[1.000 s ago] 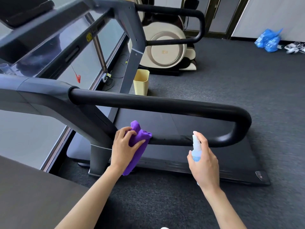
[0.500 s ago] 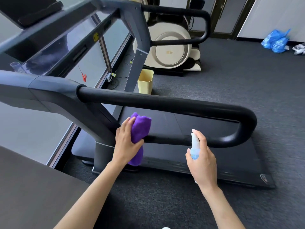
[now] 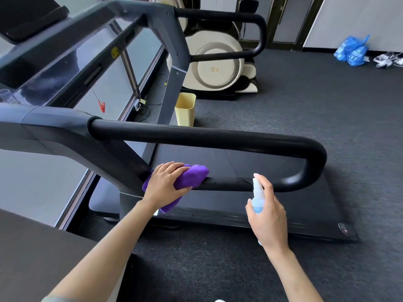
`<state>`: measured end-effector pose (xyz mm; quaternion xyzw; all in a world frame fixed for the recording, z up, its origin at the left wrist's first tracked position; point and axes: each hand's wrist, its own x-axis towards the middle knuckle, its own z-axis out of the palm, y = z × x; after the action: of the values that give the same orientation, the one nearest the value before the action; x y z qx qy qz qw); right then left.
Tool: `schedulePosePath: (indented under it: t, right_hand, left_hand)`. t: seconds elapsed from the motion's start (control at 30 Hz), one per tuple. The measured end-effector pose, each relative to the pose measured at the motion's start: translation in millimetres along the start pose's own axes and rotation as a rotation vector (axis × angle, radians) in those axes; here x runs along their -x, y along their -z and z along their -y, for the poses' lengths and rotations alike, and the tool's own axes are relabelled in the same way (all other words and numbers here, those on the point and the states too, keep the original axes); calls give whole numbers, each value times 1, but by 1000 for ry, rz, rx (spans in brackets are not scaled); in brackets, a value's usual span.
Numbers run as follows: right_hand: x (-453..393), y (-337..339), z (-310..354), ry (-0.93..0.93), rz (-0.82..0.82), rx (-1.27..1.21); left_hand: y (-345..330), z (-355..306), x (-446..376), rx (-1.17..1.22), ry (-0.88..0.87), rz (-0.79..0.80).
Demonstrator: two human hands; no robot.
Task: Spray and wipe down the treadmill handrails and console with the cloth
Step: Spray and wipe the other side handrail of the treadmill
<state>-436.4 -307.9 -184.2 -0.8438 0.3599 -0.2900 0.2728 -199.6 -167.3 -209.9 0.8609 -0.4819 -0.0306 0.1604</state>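
Left hand (image 3: 165, 184) grips cloth (image 3: 192, 176) on handrail (image 3: 229, 184); right hand (image 3: 267, 212) grips spray bottle (image 3: 258, 198).

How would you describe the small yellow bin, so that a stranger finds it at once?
Start at the treadmill. Beyond its far edge, on the dark carpet beside the far grey upright, stands the yellow bin. It is the only pale yellow, open-topped container here.

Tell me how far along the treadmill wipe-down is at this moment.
Nothing shows as finished; wiped surfaces cannot be told from unwiped ones. In hand: the left hand grips the folded purple cloth against the lower bar of the near black looped handrail, while the right hand holds the small clear blue spray bottle beside it. Probably left: the far handrail and glossy console.
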Motion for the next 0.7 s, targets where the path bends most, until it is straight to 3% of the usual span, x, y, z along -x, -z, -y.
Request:
schedulePosePath:
  t: [0.2,0.3,0.5,0.7]
  right_hand:
    - [0,-2,-1,15,5,-6]
    - [-3,-6,1,19,10,-10]
    - [-4,-7,2,17,-15,-32]
    - [-10,-9,3,29,38,-32]
  left_hand:
    - [6,14,-9,166,113,-1]
    - [-1,14,-11,85,92,-22]
    - [-33,-36,-18,-32,217,-312]
    - [-43,-81,-36,-59,158,-246]
